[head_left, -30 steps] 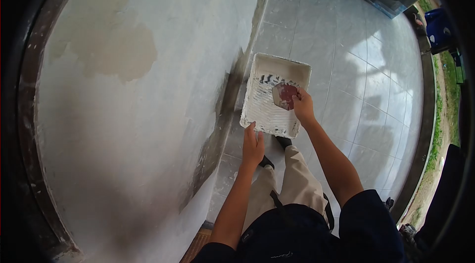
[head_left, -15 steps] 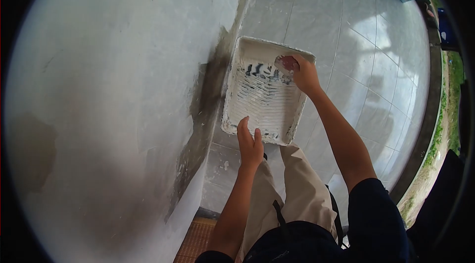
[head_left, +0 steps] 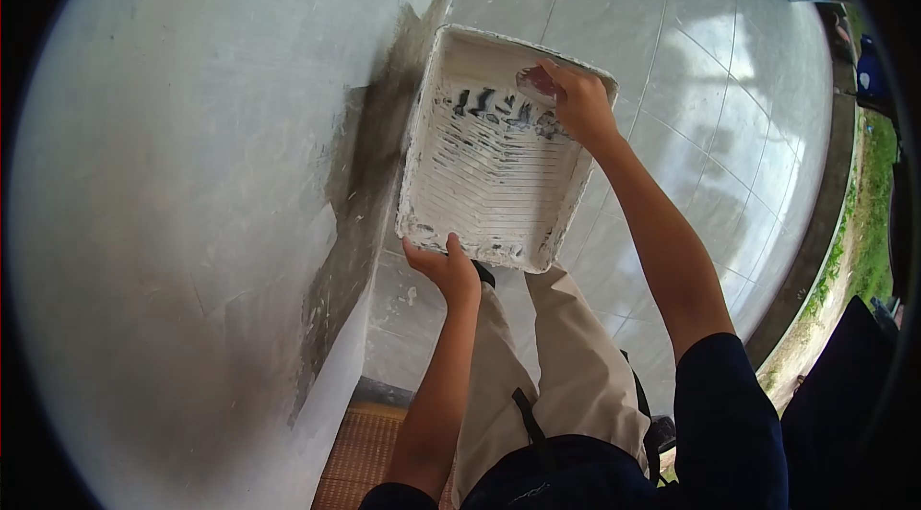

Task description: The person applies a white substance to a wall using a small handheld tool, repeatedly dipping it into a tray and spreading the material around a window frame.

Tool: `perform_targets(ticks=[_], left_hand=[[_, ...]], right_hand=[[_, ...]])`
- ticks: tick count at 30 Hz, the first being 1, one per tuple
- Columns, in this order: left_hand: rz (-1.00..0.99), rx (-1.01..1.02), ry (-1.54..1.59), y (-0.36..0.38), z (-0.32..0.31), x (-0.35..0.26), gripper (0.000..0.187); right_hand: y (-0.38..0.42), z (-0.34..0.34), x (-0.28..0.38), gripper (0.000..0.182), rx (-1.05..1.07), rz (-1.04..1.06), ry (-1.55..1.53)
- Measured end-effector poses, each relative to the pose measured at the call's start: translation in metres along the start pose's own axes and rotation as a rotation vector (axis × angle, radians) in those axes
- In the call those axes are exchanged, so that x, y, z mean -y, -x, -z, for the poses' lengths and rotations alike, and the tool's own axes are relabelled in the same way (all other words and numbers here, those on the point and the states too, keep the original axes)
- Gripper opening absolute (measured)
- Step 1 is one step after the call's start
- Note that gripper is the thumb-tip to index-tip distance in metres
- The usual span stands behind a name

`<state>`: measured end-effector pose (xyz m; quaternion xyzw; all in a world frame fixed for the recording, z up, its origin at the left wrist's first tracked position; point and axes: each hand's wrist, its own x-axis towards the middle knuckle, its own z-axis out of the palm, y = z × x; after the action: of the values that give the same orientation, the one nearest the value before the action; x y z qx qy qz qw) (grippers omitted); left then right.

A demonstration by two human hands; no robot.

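A white paint roller tray (head_left: 508,189) with a ribbed slope fills the middle of the view, dark streaks and dried paint marking its inside and rim. My left hand (head_left: 443,267) grips the tray's near left corner, its thumb and a finger at the rim. In the far right part of the tray, my right hand (head_left: 581,107) closes around a small reddish-brown piece (head_left: 538,83) with pale paint smears. I cannot tell exactly what kind of tool this piece is.
A grey-white plastered wall (head_left: 192,174) rises along the left, with a bare brown strip (head_left: 369,141) at its foot. Glossy grey floor tiles (head_left: 672,155) lie to the right. A woven brown mat (head_left: 360,452) is near my legs. Grass (head_left: 875,193) shows at the far right.
My left hand has moved left and taken hold of the tray's near corner. The tray appears slightly larger and further left and up; my right hand has shifted up with the piece.
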<state>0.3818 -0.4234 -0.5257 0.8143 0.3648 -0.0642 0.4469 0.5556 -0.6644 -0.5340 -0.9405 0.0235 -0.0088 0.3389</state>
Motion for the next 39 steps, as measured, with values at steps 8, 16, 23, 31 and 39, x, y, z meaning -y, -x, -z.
perform_targets(ticks=[8, 16, 23, 31, 39], left_hand=[[0.299, -0.076, 0.312, -0.004, -0.001, -0.014, 0.082], [0.564, 0.013, 0.477, -0.012, -0.007, -0.02, 0.081], [0.531, 0.031, 0.517, -0.014, -0.006, -0.017, 0.079], [0.519, 0.035, 0.524, -0.009, -0.005, -0.024, 0.082], [0.531, 0.057, 0.514, -0.008, -0.005, -0.022, 0.091]], right_hand=[[-0.006, -0.006, -0.001, 0.051, -0.037, 0.069, -0.008], [-0.019, -0.004, -0.01, 0.042, 0.038, 0.057, 0.014], [-0.005, -0.001, 0.005, 0.041, 0.168, -0.006, -0.05], [-0.032, -0.024, 0.017, 0.051, 0.004, 0.152, -0.028], [-0.035, -0.029, 0.014, 0.05, 0.05, 0.142, -0.011]])
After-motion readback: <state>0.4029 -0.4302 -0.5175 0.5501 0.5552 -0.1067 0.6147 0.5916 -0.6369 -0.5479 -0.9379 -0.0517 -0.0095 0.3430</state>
